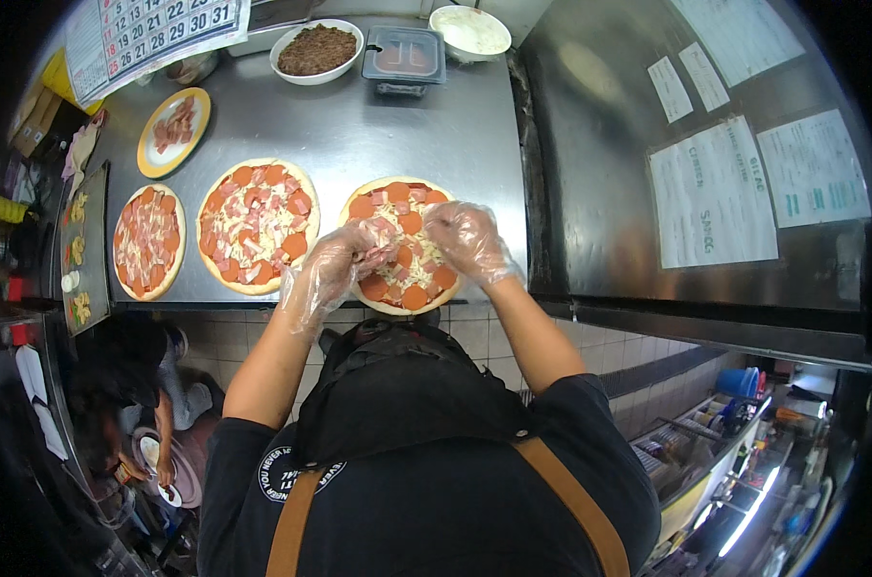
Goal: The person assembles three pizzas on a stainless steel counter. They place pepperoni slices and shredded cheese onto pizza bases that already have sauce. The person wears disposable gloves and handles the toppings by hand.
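Observation:
Three uncooked round pizzas lie in a row on the steel table. Over the right pizza [413, 294], topped with pepperoni, pale shredded cheese and pink ham pieces, are both my hands in clear plastic gloves. My left hand [335, 260] is closed round chopped ham [379, 234] above the pizza's left side. At its right edge my right hand [470, 238] has its fingers pinched together; whatever is between them is too small to name. The middle pizza [257, 226] and the left pizza [149, 240] carry similar toppings.
A yellow-rimmed plate [148, 159] holds more ham. Along the back stand a bowl of ground meat [316, 50], a lidded grey container [404, 58] and a white bowl [470, 34]. A steel panel [599, 163] rises at right. Another person [162, 423] is low at left.

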The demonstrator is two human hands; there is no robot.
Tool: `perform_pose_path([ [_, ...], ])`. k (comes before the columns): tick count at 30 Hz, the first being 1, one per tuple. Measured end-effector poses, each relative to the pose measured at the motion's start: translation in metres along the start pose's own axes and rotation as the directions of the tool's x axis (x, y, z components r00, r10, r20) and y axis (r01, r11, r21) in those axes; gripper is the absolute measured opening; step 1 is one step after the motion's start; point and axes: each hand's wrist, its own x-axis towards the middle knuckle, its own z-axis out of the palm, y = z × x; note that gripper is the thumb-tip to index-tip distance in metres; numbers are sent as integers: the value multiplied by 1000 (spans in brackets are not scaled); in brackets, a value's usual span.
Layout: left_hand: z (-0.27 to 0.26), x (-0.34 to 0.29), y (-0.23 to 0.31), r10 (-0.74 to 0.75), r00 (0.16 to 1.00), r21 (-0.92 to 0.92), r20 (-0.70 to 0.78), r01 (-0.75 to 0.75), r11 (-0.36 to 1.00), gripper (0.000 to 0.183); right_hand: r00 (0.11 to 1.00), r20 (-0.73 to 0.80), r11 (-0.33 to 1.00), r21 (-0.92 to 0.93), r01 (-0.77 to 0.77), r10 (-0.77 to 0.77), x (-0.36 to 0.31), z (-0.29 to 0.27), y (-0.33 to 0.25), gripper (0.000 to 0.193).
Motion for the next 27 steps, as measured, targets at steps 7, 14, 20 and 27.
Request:
perform_pose_path([
  [7, 31, -3, 5, 1, 996, 220, -90, 19, 975, 41, 997, -35, 992, -110, 64, -69, -18, 21, -3, 22],
  [14, 19, 13, -2, 9, 996, 399, 86, -43, 916, 45, 957, -98, 961, -82, 264, -272, -15, 24, -29, 28],
  [20, 16, 11, -9, 60, 990, 562, 127, -121, 818, 42, 995, -103, 970, 238, 37, -12, -5, 21, -17, 18],
  [27, 19, 12, -3, 116, 992, 786, 48, -109, 608, 38, 988, -113, 944, 322, -65, 107, -7, 6, -1, 23],
])
